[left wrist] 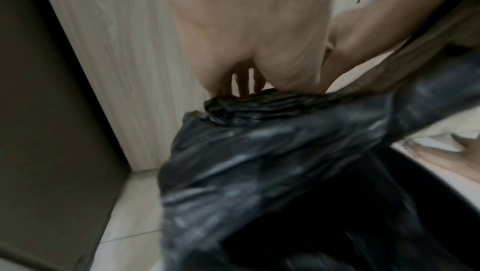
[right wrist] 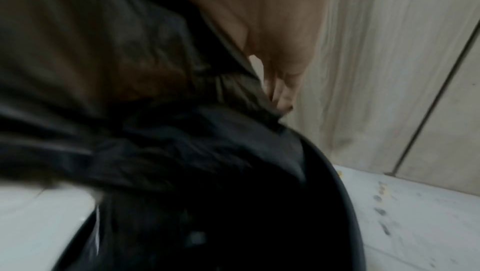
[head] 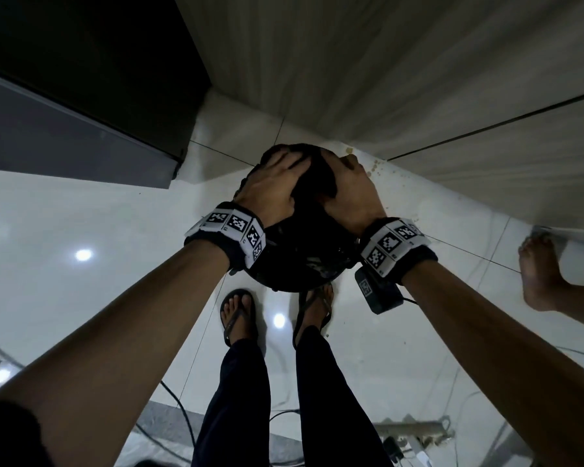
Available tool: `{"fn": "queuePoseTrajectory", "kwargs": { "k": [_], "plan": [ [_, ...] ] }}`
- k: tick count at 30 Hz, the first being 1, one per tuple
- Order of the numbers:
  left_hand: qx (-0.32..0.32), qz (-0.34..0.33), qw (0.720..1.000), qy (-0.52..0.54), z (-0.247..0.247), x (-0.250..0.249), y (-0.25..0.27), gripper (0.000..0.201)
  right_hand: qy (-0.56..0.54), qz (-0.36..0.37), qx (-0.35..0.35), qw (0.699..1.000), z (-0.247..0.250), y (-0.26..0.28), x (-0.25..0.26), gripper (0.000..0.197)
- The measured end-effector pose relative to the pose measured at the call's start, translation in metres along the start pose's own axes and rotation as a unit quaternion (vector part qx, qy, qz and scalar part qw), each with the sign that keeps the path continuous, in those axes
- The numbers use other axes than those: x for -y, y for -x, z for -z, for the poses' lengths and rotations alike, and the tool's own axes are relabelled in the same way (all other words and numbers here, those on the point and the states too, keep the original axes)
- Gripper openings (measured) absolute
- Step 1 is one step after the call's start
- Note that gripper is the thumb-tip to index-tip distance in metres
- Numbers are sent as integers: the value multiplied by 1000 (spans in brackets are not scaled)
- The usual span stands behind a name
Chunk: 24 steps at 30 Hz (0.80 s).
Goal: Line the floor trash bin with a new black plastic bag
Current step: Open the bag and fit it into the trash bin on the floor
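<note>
Dim indoor light, ceiling-lamp glare on the glossy floor [head: 83, 254], motion-blurred wrist views, bowed edges.

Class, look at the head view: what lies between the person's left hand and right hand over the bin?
Bunched black plastic bag fills the gap between the left hand and right hand; the head view shows it.

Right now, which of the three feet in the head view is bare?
The foot at the far right edge: bare, beside the white cabinet base. The other two, directly below the bin, wear dark flip-flops.
</note>
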<state>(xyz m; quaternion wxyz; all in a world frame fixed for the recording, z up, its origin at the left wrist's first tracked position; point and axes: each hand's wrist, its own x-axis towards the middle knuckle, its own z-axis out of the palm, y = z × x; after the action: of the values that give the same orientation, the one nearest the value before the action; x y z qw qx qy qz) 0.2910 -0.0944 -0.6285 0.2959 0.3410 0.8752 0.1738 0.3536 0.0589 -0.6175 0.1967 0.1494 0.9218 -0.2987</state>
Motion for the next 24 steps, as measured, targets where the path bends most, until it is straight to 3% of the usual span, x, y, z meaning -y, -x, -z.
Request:
{"fn": "queuePoseTrajectory", "kwargs": {
  "k": [4,7,14,19,22,24],
  "plan": [
    [39,-14,998,-38,-27,21,-3,84,-55,28,41,997,-26,1,-16,79],
    [34,10,999,-14,-34,28,-6,85,-1,75,24,997,-45,3,-32,77],
    [32,86,989,115,-25,55,0,66,80,111,24,990,-39,3,-55,69],
    [34,143,970,193,-19,77,14,50,81,68,75,992,-20,-2,-55,71],
    [3,151,975,166,-9,74,22,64,116,39,77,989,-9,-1,-44,71],
    [-39,116,988,92,3,60,26,77,119,34,63,990,-4,0,-28,72]
  ]
}}
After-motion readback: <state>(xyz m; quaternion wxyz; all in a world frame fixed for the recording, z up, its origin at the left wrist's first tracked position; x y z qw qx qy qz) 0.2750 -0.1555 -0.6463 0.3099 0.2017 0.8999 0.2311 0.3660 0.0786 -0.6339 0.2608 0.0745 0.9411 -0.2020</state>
